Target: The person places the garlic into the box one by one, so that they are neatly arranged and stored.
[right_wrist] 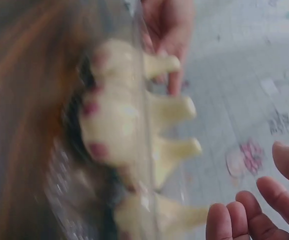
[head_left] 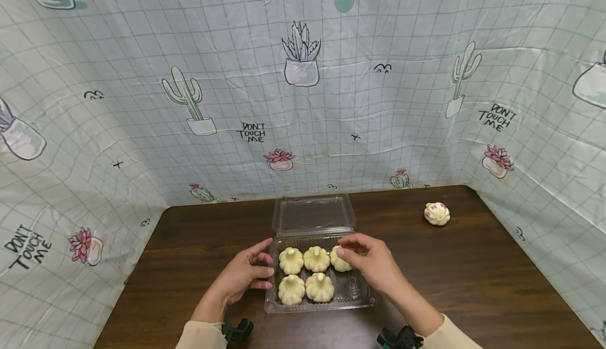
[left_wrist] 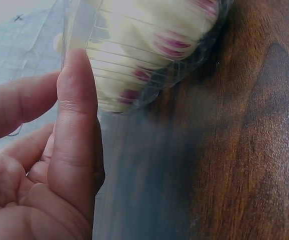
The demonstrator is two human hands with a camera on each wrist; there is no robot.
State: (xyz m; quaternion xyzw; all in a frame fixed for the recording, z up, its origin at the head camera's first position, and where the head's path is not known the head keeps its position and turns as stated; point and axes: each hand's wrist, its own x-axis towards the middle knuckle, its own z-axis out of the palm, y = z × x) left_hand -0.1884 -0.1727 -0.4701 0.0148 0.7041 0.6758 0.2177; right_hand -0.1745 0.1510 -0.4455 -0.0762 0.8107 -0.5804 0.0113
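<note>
Our right fingers (head_left: 358, 240) are loosely parted, seemingly gripping nothing, and our left fingers (head_left: 259, 247) rest relaxed against the container's (head_left: 314, 308) left wall. Five garlic bulbs (head_left: 319, 289) sit inside it, with seemingly one left: a single bulb (head_left: 437, 213) beyond its right rear, well apart from us. Its rear right bulb (head_left: 339, 263) lies just beside our right fingers.

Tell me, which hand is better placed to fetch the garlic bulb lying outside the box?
Probably the right hand: the lone garlic bulb lies on that side, while the left hand is at the left edge of the clear box.
</note>
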